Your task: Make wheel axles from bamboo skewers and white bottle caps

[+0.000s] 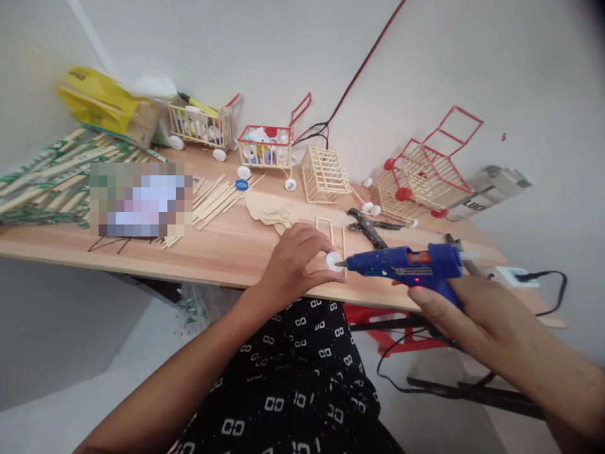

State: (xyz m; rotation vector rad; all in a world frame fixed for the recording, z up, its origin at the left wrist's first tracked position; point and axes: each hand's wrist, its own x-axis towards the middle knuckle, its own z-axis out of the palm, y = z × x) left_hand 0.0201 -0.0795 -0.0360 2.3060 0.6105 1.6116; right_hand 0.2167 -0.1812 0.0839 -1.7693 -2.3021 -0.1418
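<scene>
My left hand [295, 261] pinches a white bottle cap [333, 261] between thumb and fingers near the table's front edge. In my right hand [467, 312] is a blue hot glue gun [406, 261], its red light lit. The gun's metal nozzle points left and meets the cap in the view; whether it touches cannot be made out. Just behind the cap lies a small frame of thin sticks [331, 230], partly hidden by my hand and the gun. A pair of black-handled cutters [371, 227] rests on the table beyond the gun.
Small stick-built carts [265, 151] with cap wheels stand along the wall. Loose sticks [217, 200], a blue cap [242, 185] and crumpled paper [271, 214] lie mid-table. Wrapped chopsticks [57, 170] pile up at left. A white power strip [513, 276] sits at right; a cord hangs below.
</scene>
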